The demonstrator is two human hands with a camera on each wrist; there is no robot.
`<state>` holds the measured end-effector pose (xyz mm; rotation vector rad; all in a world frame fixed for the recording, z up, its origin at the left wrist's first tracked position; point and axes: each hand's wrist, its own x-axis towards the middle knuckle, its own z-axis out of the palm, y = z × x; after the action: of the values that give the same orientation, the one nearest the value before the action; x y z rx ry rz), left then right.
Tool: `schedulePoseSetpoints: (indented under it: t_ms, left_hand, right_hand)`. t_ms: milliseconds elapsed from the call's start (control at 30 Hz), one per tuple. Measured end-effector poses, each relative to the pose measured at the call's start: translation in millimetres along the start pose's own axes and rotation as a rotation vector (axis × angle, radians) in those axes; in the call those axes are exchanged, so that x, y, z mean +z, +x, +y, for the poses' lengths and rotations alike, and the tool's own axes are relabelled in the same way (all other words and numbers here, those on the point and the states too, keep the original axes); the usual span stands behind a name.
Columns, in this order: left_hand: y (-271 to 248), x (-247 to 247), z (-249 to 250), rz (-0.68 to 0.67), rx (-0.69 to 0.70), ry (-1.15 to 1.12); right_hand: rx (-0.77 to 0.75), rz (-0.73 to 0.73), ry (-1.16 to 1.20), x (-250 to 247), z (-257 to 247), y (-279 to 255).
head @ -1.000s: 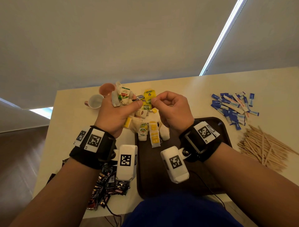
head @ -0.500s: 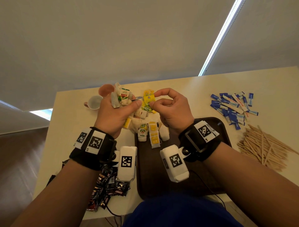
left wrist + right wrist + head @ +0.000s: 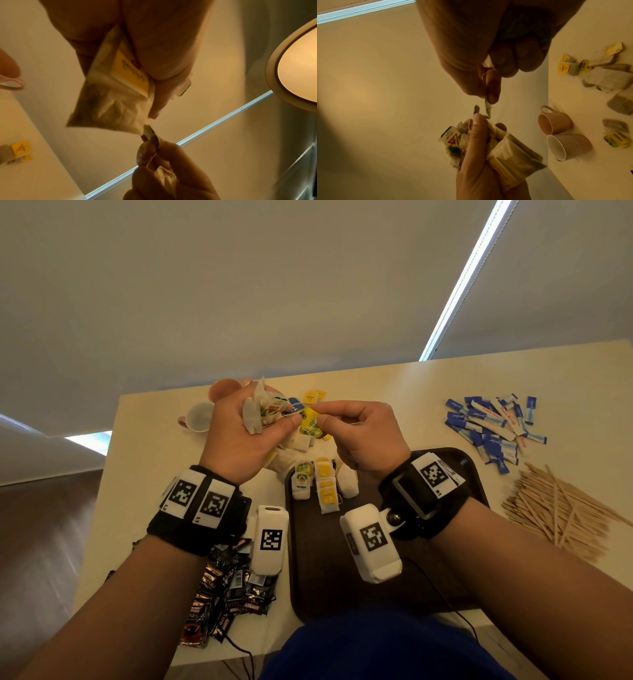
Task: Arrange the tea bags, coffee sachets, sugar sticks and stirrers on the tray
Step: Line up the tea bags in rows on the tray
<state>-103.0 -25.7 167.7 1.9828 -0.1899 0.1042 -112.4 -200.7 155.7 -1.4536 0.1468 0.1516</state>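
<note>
My left hand grips a bunch of tea bags above the table's far side. My right hand pinches a small tea bag tag between thumb and forefinger, right beside that bunch. In the left wrist view a yellow-tagged tea bag hangs from the left fingers. Several tea bags lie in rows at the far end of the dark brown tray. Loose tea bags lie on the table beyond the tray, partly hidden by my hands.
Blue and white sugar sticks and a heap of wooden stirrers lie right of the tray. Dark coffee sachets lie left of it, near the table's front edge. Two pink cups stand at the far left.
Both hands have moved a little farther from me. The right forefinger, lifted half a second ago, has come down with the thumb onto a tag at the left hand's bunch.
</note>
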Motion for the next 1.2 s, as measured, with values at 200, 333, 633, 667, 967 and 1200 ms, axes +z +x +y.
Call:
schedulePoseSetpoints:
  t_ms: [200, 333, 633, 667, 967, 1200]
  left_hand:
    - [0.5, -0.6, 2.2, -0.026, -0.005, -0.012]
    - [-2.1, -0.1, 7.2, -0.085, -0.099, -0.134]
    - [-2.0, 2.5, 3.0, -0.032, -0.141, -0.201]
    - [-1.7, 2.5, 3.4, -0.041, -0.139, -0.196]
    - [0.7, 0.1, 2.7, -0.092, -0.120, -0.143]
    - [2.0, -0.5, -2.6, -0.046, -0.177, -0.154]
  right_hand:
    - [0.039, -0.075, -0.071, -2.1, -0.4, -0.4]
    - [0.051, -0.121, -0.094, -2.8, -1.7, 0.6]
    - [0.052, -0.117, -0.079, -5.6, 2.4, 2.5]
    - [0.053, -0.119, -0.077, -5.6, 2.4, 2.0]
    - [0.016, -0.174, -0.131, -6.5, 2.0, 3.1]
    - [-0.041, -0.106, -0.177, -5.4, -0.8, 1.5]
